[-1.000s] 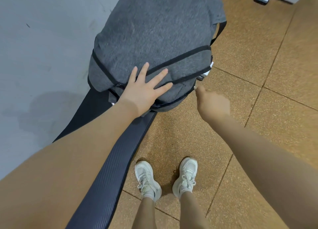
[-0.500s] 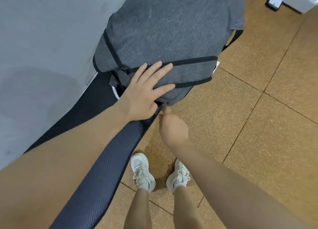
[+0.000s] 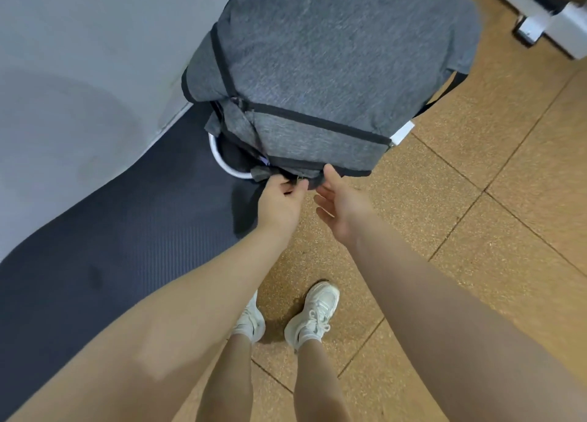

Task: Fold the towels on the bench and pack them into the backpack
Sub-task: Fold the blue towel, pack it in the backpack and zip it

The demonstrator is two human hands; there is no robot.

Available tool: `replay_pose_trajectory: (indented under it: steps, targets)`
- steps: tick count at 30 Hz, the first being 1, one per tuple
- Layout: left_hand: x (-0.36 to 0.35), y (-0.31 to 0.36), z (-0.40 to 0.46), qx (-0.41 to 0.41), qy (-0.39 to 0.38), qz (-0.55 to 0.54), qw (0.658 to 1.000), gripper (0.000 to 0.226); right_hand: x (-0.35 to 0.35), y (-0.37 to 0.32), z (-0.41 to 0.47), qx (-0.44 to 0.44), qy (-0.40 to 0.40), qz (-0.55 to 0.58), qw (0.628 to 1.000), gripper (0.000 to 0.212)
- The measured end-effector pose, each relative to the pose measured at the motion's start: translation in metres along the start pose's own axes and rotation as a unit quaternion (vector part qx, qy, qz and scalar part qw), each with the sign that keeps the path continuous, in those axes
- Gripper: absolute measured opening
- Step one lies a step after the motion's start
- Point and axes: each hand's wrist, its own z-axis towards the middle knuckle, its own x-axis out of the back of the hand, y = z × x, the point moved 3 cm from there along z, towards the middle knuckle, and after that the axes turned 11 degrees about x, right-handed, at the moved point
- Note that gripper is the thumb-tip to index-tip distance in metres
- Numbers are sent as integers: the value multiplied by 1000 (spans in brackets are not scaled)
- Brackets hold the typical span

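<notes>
Left hand pinches the zipper pull at the near edge of the grey fabric backpack; right hand, fingers relaxed and empty, hovers just beside it.

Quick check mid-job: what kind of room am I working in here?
Probably a gym: a black padded workout bench carries the grey fabric backpack, the floor is tan speckled rubber tiles, and white equipment stands in the corner.

no readable text anywhere — the white tag on the backpack looks blank, perhaps just blurred.
</notes>
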Motion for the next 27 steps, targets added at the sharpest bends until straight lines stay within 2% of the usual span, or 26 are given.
replay_pose_trajectory:
  steps: [4, 8, 10, 13, 16, 18, 20, 24, 27]
  targets:
    - [1, -1, 6, -4, 0, -11, 1000, 19, -11, -1, -1, 1, 13, -2, 1000, 29]
    - [3, -4, 11, 20, 3, -69, 997, 11, -21, 2, -4, -16, -31, 57, 998, 34]
    - [5, -3, 12, 0, 8, -60, 998, 14, -20, 3, -1, -26, -28, 49, 998, 33]
    - [12, 1, 4, -114, 12, 61, 992, 19, -16, -2, 5, -26, 3, -18, 1000, 36]
    - [23, -2, -8, -263, 54, 202, 942, 19, -20, -8, 9, -29, 20, -48, 998, 26]
    - [27, 2, -15, -316, 71, 259, 910, 21, -23, -13, 12, -32, 36, -43, 998, 16]
    - [33, 9, -13, -316, 97, 295, 896, 25, -23, -17, 14, -41, 56, -33, 997, 13]
    - [71, 8, 8, -206, 180, 332, 903, 31, -15, -17, 14, -48, 89, 8, 995, 11]
    - [82, 7, 14, -188, 183, 349, 900, 31, -11, -14, 11, -33, 83, 19, 996, 6]
